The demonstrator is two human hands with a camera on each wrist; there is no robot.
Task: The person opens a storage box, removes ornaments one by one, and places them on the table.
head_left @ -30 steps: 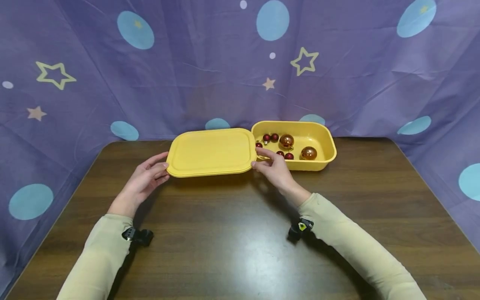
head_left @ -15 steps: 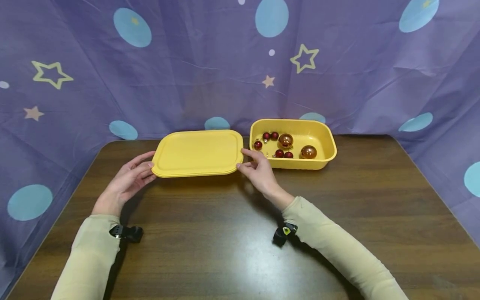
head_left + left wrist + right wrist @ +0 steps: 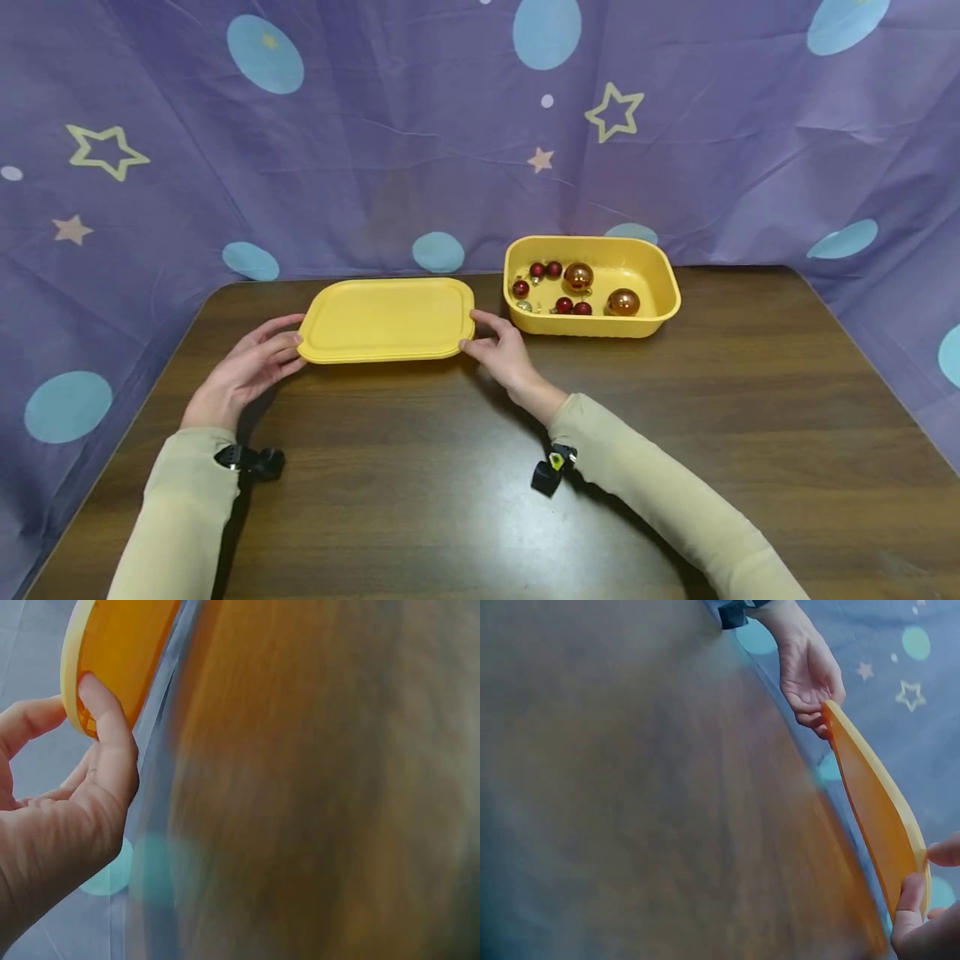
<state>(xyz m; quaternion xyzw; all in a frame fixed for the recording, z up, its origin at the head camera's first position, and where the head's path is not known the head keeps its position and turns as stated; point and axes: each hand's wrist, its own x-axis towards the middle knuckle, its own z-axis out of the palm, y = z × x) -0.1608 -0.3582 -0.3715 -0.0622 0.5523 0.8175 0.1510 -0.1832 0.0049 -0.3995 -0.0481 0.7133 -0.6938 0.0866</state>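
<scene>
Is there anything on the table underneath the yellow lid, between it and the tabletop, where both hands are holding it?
Nothing visible does. The left hand and right hand grip the yellow lid by its ends, just above bare table. The tub of ornaments sits apart, to its right.

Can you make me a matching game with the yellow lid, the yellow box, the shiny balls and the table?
Things:
1. yellow lid
2. yellow box
3. shiny balls
4. table

Where or how:
A. dark brown wood, under everything
B. held at its two ends by both hands
C. lying inside the box
D. open, standing to the right of the lid

Pairs: 1-B, 2-D, 3-C, 4-A
</scene>
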